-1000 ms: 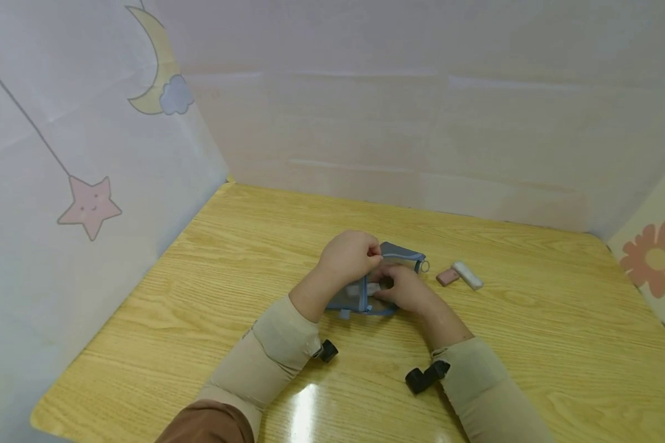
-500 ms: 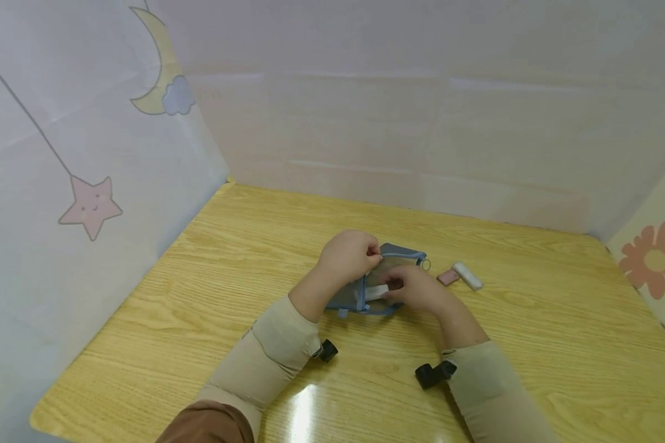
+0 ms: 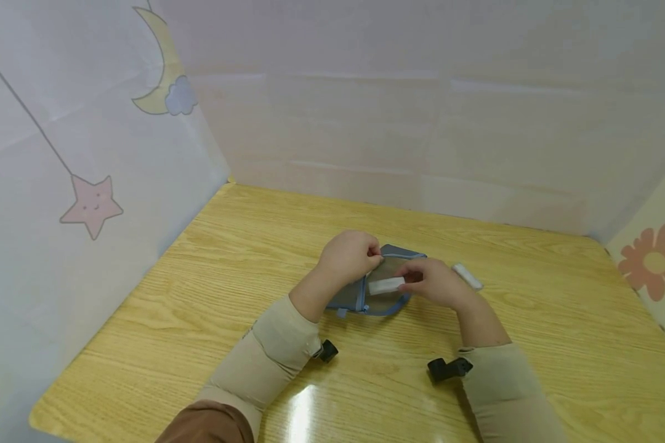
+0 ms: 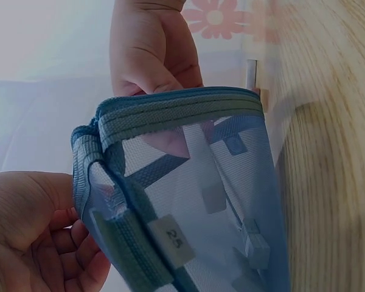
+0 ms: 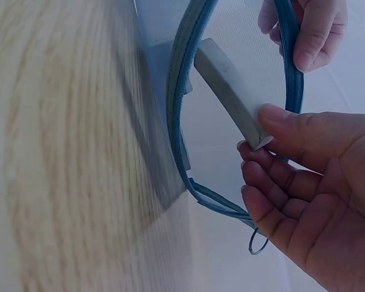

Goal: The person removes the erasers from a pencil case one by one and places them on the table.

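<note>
A blue mesh zip pouch (image 3: 348, 298) lies on the table with its zipped mouth spread. At the mouth's rim, my left hand (image 3: 348, 258) pinches the edge between thumb and fingers. My right hand (image 3: 438, 284) holds a white block-shaped eraser (image 3: 386, 285) by one end with thumb and fingertips. In the right wrist view, that eraser (image 5: 228, 85) slants across the pouch's opening, its far end inside the zip rim. Through the mesh in the left wrist view, another pale block (image 4: 257, 250) shows inside the pouch, beyond a small tag (image 4: 171, 241) marked 25.
Right of the pouch, a second white eraser (image 3: 468, 277) lies on the wooden table (image 3: 532, 320). A small reddish-brown block (image 4: 264, 98) beside it shows in the left wrist view. Printed cloth walls (image 3: 366, 135) stand along the table's back and sides.
My right hand has drawn back to the right with the white eraser, bringing it into clearer view at the pouch mouth. It now covers the pink eraser. The left hand stays put.
</note>
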`<move>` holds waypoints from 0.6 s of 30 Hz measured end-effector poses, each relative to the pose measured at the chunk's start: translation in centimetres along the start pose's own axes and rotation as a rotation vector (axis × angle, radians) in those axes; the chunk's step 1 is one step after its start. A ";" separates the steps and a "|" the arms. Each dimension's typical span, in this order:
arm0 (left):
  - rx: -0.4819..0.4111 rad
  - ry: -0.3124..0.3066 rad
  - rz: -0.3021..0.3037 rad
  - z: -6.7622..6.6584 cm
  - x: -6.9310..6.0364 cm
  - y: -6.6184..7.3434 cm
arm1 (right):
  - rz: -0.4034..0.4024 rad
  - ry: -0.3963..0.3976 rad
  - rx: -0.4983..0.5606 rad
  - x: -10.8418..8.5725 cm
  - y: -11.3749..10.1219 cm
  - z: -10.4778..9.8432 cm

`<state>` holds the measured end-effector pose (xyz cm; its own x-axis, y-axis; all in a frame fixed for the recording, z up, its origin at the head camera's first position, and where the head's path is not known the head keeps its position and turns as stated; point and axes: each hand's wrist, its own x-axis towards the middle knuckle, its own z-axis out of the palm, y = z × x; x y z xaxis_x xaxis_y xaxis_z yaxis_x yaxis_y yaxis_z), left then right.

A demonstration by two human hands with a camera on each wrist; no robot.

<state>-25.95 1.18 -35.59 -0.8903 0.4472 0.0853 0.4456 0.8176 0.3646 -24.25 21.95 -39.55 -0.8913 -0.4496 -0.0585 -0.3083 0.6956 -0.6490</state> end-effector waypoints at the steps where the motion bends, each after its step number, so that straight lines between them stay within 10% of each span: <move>1: -0.003 -0.002 -0.002 0.0 0.0 0.0 | 0.000 0.000 0.002 0.0 0.1 -0.1; 18: 0.007 0.002 0.005 0.0 0.0 0.1 | 0.004 0.065 0.095 -0.9 0.9 -1.5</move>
<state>-25.94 1.29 -35.58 -0.8882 0.4509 0.0888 0.4509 0.8178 0.3575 -24.22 23.84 -39.00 -0.9129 -0.4079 -0.0140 -0.2749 0.6398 -0.7177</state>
